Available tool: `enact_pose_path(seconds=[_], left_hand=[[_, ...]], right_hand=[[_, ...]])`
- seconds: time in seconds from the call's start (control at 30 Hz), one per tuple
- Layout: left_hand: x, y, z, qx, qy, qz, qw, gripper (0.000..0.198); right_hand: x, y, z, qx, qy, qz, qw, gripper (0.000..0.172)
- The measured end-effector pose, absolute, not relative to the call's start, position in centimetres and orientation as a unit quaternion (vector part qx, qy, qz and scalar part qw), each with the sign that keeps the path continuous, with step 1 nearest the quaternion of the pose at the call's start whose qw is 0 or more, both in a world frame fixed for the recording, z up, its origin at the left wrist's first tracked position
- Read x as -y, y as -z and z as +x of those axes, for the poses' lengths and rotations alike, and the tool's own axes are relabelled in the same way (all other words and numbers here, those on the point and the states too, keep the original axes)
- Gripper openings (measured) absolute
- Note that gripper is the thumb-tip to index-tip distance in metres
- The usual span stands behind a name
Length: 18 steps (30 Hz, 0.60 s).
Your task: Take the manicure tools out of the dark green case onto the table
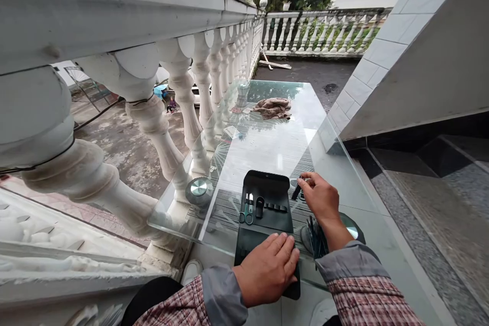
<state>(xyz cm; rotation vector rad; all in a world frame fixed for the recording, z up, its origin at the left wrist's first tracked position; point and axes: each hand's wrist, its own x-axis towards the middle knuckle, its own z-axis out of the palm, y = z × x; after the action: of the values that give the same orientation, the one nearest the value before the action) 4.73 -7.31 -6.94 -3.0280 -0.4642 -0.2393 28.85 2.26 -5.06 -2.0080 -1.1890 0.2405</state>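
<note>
A black manicure case (267,178) lies unfolded on the glass table. Small scissors (246,216), slim metal tools (250,201) and a black clipper-like piece (260,207) sit in its upper half, beside a row of elastic loops (275,208). My left hand (269,267) rests flat on the lower half, fingers stretched out, covering part of it. Just right of the case, my right hand (319,193) pinches a small black nail clipper (296,192) at the glass. Another small metal item shows partly under those fingers. Several dark slim tools (315,237) are by my right wrist.
The glass table (282,147) stretches away, with a crumpled brown cloth (273,108) at its far end. A round metal disc (200,188) tops a table leg at left. White balusters (145,112) line the left side; stone steps (420,188) rise at right.
</note>
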Motion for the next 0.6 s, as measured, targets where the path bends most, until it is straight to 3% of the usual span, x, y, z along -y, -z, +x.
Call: enact_pose_path(seconds=[0.33,0.6], left_hand=[[7.3,6.9,4.7,0.147,0.073,-0.986,0.029,0.056],[7.3,6.7,4.6,0.146,0.070,-0.987,0.022,0.056]], right_hand=[[-3.1,6.7,28.3,0.503,-0.050,-0.791,0.343,0.018],[-1.9,7.7,31.2,0.600,-0.017,-0.695,0.396,0.025]])
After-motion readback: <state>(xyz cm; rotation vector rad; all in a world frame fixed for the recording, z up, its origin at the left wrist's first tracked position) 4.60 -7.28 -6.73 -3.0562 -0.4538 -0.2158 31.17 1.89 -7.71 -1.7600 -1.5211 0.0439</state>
